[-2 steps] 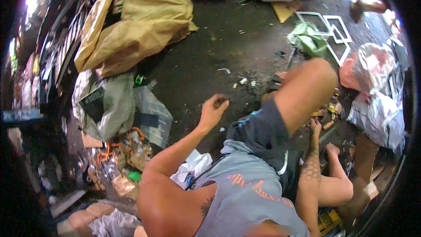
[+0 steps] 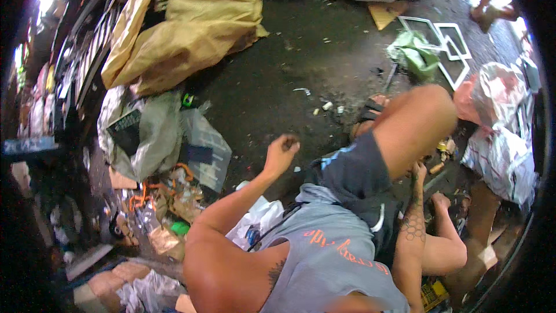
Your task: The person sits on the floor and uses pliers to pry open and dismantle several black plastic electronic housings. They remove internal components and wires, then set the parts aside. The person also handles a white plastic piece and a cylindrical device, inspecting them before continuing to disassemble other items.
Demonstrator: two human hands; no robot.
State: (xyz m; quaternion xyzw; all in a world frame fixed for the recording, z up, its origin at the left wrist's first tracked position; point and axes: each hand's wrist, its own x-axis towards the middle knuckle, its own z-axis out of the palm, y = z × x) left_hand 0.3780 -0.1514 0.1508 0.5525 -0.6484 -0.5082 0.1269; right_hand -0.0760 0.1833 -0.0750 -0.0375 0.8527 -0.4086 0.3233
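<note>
My left hand (image 2: 282,152) is raised over the dark wet floor (image 2: 289,58), its fingers curled into a loose fist; whether anything small is inside is not visible. It hovers to the right of a clear plastic bag (image 2: 202,150). My tattooed right arm reaches down under my raised knee (image 2: 417,122). There my right hand (image 2: 418,170) sits among small scraps on the ground, with its fingers mostly hidden. My sandalled foot (image 2: 369,111) rests on the floor just ahead.
A big yellow sack (image 2: 191,23) lies at the back left. Plastic bags and bottles (image 2: 156,208) pile up at the left. White frames (image 2: 449,43) and a green bag (image 2: 414,52) lie at the right, with red-and-white bags (image 2: 501,122) nearer. Another person's foot (image 2: 486,6) shows at the top right.
My left hand's fingers have curled in from a more spread pose and the hand has dropped slightly. The rest holds still.
</note>
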